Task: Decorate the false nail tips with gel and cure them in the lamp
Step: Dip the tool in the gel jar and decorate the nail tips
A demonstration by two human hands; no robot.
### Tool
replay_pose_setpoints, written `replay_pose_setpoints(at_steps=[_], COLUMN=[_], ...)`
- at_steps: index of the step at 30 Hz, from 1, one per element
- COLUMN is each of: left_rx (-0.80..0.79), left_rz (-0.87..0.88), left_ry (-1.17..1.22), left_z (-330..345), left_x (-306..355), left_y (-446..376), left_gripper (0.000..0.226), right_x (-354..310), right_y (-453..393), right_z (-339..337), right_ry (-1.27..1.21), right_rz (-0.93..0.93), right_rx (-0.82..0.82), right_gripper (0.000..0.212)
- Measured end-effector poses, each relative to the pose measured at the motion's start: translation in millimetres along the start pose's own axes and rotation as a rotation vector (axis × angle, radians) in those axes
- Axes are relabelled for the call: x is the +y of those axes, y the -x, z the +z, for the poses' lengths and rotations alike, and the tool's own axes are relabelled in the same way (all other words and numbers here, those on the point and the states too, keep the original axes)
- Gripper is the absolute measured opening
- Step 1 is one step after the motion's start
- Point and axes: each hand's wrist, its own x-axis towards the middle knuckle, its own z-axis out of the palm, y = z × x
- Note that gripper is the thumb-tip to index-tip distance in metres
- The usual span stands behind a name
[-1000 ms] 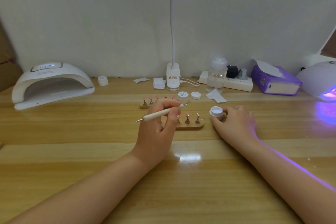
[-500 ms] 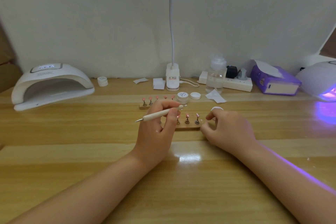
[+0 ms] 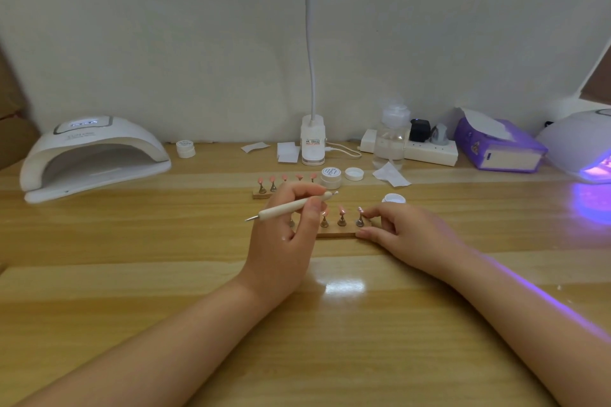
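Note:
My left hand (image 3: 291,225) grips a white dotting pen (image 3: 291,207), its tip pointing right and up. In front of it lies a wooden holder (image 3: 337,235) with pink nail tips (image 3: 342,211) on small metal stands; my hand hides its left part. My right hand (image 3: 406,231) pinches the holder's right end, thumb at the front edge, fingers by the last stand. An open white gel pot (image 3: 393,198) sits just behind that hand. A second holder (image 3: 261,193) of pink tips stands further back. One white curing lamp (image 3: 92,155) is at the left, another (image 3: 582,145) glows purple at the right.
A closed gel jar (image 3: 331,177) and a loose lid (image 3: 354,173) stand behind the holders. A desk lamp base (image 3: 312,145), clear bottle (image 3: 390,139), power strip (image 3: 429,152), purple tissue box (image 3: 496,149), small jar (image 3: 185,148) and paper wipes (image 3: 391,173) line the back of the wooden table (image 3: 165,258).
My right hand let go of the open gel pot and moved left onto the end of the near holder. My left hand with the pen stayed in place.

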Motion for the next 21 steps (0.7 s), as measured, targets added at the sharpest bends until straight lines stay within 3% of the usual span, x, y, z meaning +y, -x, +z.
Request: replay_pose_setpoints(at_steps=[6,9,13,21], left_rx=[0.005,0.013,0.013,0.015], left_rz=[-0.01,-0.011,0.0,0.003], left_ry=[0.003,-0.004,-0.005,-0.023], left_z=[-0.1,0.2,0.0,0.5], left_x=[0.6,0.8,1.3,2.5], left_y=[0.2,0.4,0.5,0.4], left_gripper=[0.011,0.011,0.009,0.011], right_x=[0.3,-5.2,-21.5,-26.0], right_y=[3.0,8.2,12.9,9.6], right_z=[-2.0,-2.1,2.2,13.4], right_ry=[0.094,0.224,0.211,0.113], right_rz=[-0.008,0.035,-0.026,-0.005], right_rx=[0.026,0.176,0.349,0.172], right_gripper=[0.042,0.048,0.026,0.031])
